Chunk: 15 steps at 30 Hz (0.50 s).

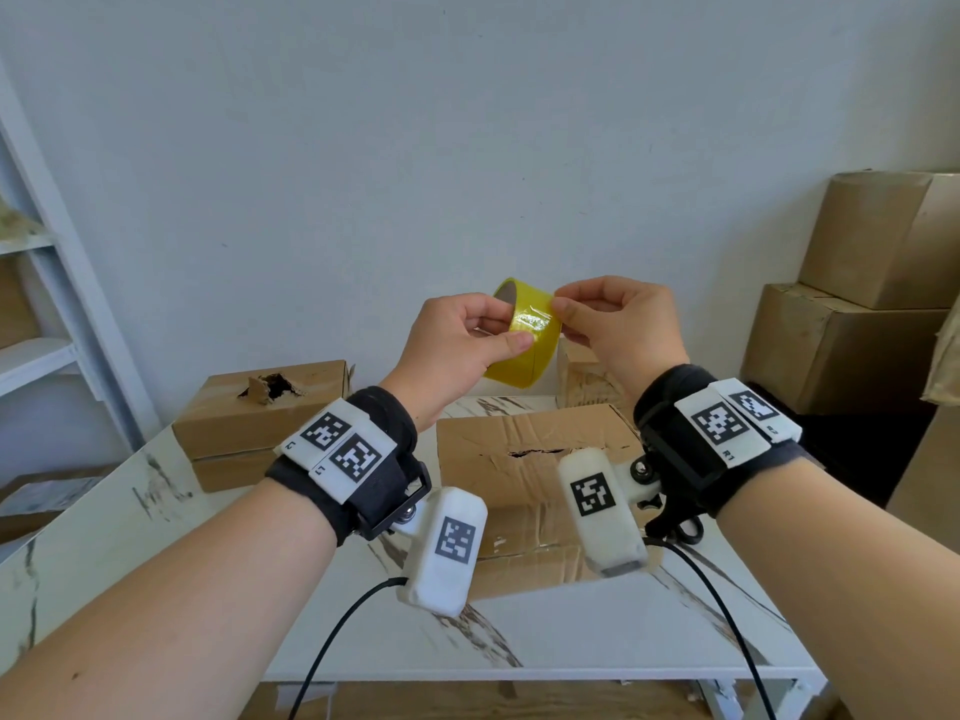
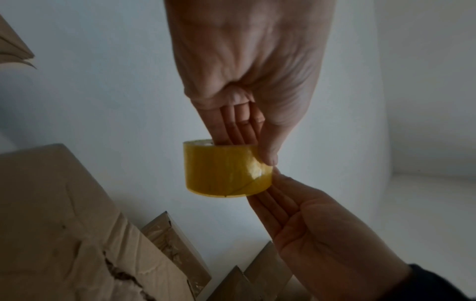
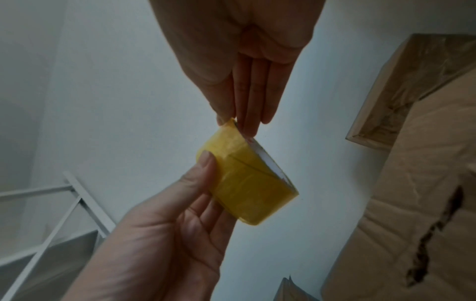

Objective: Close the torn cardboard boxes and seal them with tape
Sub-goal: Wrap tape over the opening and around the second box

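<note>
A yellow tape roll (image 1: 524,350) is held up in the air above the table. My left hand (image 1: 506,324) grips it, fingers through the core and thumb pressed on the outer face (image 3: 206,160). My right hand (image 1: 563,317) pinches the loose tape end (image 3: 229,125) at the roll's upper edge, between thumb and forefinger. Below my wrists lies a flat cardboard box (image 1: 519,444) with a jagged tear (image 1: 535,452) across its top. A second box (image 1: 249,423) stands at the left with a ragged hole (image 1: 272,388) in its top.
A small box (image 1: 582,379) stands behind the torn one on the white marble-pattern table (image 1: 156,517). Large cardboard boxes (image 1: 857,314) are stacked at the right by the wall. A white shelf unit (image 1: 57,283) stands at the left. Cables hang from both wrist cameras.
</note>
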Each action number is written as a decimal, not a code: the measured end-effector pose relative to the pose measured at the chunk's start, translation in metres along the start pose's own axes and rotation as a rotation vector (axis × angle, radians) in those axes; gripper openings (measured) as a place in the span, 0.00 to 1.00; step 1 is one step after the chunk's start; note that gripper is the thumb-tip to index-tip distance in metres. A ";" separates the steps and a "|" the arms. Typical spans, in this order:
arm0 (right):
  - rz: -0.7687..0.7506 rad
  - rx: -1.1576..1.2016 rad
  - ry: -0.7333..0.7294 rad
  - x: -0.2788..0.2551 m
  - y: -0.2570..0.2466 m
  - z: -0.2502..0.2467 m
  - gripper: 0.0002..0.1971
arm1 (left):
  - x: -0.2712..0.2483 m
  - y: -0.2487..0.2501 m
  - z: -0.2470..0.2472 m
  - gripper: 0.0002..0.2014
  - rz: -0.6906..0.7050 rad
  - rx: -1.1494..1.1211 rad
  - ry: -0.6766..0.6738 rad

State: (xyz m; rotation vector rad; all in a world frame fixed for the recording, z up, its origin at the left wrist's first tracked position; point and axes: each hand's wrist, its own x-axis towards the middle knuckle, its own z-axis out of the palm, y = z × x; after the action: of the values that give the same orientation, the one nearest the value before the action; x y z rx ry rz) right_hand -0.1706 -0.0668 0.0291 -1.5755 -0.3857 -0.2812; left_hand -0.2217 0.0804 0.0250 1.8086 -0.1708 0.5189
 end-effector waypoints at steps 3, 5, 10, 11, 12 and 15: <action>0.004 0.013 0.026 0.000 0.001 0.001 0.06 | 0.001 0.001 0.001 0.08 0.011 0.003 0.012; 0.008 0.020 0.037 0.000 0.001 0.000 0.07 | 0.001 0.001 0.002 0.08 0.011 0.005 0.015; -0.033 -0.048 0.028 -0.001 0.003 0.006 0.07 | 0.003 -0.001 0.003 0.12 0.000 -0.009 0.081; -0.032 -0.025 0.023 -0.001 0.003 0.006 0.06 | 0.004 -0.001 0.003 0.13 -0.002 -0.010 0.085; -0.023 0.010 0.013 0.000 0.002 0.006 0.05 | 0.004 0.000 0.002 0.13 -0.004 -0.009 0.081; -0.011 0.048 -0.009 0.000 0.000 0.003 0.04 | 0.003 0.003 0.000 0.11 0.010 0.020 0.050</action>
State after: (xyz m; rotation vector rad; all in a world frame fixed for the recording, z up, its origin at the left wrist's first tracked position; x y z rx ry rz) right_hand -0.1712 -0.0634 0.0292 -1.5281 -0.4056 -0.2720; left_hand -0.2202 0.0798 0.0294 1.8128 -0.1413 0.5743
